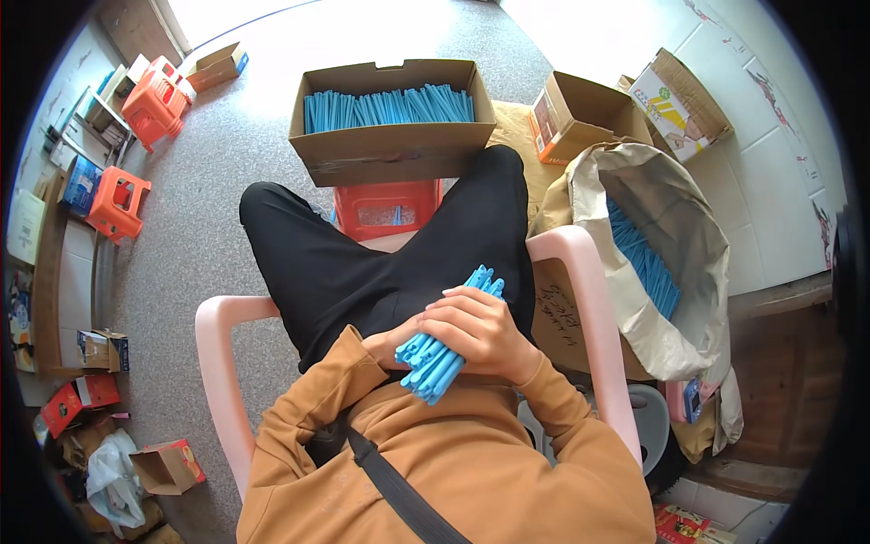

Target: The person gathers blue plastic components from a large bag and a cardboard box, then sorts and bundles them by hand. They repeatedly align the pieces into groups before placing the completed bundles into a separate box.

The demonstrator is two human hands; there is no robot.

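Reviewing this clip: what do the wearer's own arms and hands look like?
Both arms wear long tan-brown sleeves: the left sleeve and the right sleeve look plain, with no evident print. The left hand, partly hidden, and the right hand show no gloves.

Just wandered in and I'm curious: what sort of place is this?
Perhaps a small workshop or packing room: a cardboard box holds rows of thin blue sticks, an open sack holds similar ones, and a bundle is being held.
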